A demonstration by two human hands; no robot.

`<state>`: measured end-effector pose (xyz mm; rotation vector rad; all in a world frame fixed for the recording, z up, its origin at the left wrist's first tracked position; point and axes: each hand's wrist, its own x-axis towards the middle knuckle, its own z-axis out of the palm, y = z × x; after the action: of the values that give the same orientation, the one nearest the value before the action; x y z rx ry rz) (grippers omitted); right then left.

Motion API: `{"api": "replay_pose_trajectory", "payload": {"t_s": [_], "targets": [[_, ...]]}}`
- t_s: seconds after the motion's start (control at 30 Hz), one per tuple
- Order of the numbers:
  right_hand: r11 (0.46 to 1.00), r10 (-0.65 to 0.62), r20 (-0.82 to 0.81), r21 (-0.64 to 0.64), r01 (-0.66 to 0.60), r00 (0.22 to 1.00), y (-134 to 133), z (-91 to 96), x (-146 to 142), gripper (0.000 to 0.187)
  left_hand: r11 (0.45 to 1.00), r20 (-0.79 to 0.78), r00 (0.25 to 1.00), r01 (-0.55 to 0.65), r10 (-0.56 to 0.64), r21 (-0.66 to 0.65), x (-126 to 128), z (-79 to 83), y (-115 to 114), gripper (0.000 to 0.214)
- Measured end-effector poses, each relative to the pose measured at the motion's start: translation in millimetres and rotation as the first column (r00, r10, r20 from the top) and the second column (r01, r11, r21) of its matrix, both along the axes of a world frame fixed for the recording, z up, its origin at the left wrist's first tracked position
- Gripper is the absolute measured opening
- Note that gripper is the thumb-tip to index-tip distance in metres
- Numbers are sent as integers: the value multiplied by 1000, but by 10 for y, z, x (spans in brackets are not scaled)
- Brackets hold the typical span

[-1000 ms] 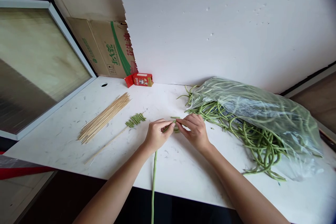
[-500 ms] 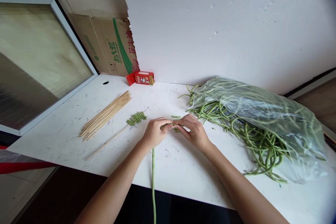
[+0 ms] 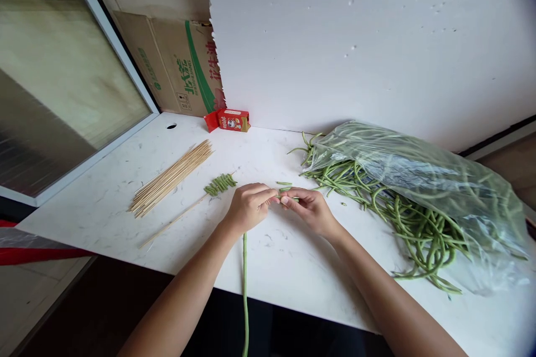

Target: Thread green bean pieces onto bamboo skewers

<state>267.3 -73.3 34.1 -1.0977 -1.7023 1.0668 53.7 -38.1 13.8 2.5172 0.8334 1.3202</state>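
My left hand [image 3: 251,204] is closed around a long green bean [image 3: 245,295], whose long end hangs down past the table's front edge. Thumb and fingers of my right hand [image 3: 309,207] pinch the bean's upper end, right by the left fingertips. Whether that end is still joined to the rest is hidden by the fingers. Short bean pieces [image 3: 284,183] lie just behind my right hand. To the left of my hands rests a wooden skewer [image 3: 173,221] with several short bean pieces [image 3: 220,184] threaded side by side near its far end.
A bundle of bare skewers [image 3: 171,178] lies at the left on the white table [image 3: 288,268]. At the right, long beans [image 3: 427,234] spill from a clear plastic bag [image 3: 419,162]. A small red box [image 3: 233,120] stands at the back, near a cardboard carton [image 3: 167,67] and a framed glass panel [image 3: 71,83].
My right fingers have curled in and the thumb now presses at the bean's end. The whole view has shifted slightly. The bean still hangs from my left hand.
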Motion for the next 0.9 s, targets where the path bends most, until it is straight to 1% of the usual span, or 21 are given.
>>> {"api": "replay_pose_trajectory", "payload": {"t_s": [0.1, 0.23, 0.4, 0.57, 0.63, 0.7, 0.77, 0.83, 0.87, 0.9], "targets": [[993, 8, -108, -115, -20, 994, 1, -29, -18, 41, 1000, 37, 999, 16, -17, 16, 15, 26, -20, 34], [966, 11, -249, -247, -75, 968, -7, -95, -55, 44, 1000, 93, 996, 10, -12, 25, 45, 37, -47, 33], [941, -22, -472, -308, -141, 882, -45, -125, -151, 44, 999, 161, 987, 2, -10, 51, 83, 44, -73, 29], [895, -94, -573, -406, -182, 814, -90, -156, -226, 41, 998, 212, 977, 12, -25, 65, 109, 71, -79, 18], [885, -112, -603, -422, -197, 790, -100, -184, -242, 39, 997, 240, 970, 27, -43, 71, 113, 77, -76, 15], [889, -110, -600, -416, -191, 792, -99, -199, -235, 40, 997, 259, 964, 41, -55, 60, 109, 74, -70, 14], [915, -84, -527, -376, -144, 846, -82, -189, -196, 40, 998, 257, 964, 57, -62, 29, 98, 60, -61, 15], [965, -71, -367, -262, -30, 928, -54, -148, -128, 32, 998, 231, 971, 62, -54, -31, 87, 39, -50, 15], [985, -83, -262, -170, 39, 962, -39, -120, -90, 27, 996, 212, 976, 58, -43, -68, 82, 29, -47, 15], [993, -111, -159, -59, 102, 981, -25, -89, -53, 23, 993, 189, 981, 51, -31, -106, 80, 21, -46, 15]]}}
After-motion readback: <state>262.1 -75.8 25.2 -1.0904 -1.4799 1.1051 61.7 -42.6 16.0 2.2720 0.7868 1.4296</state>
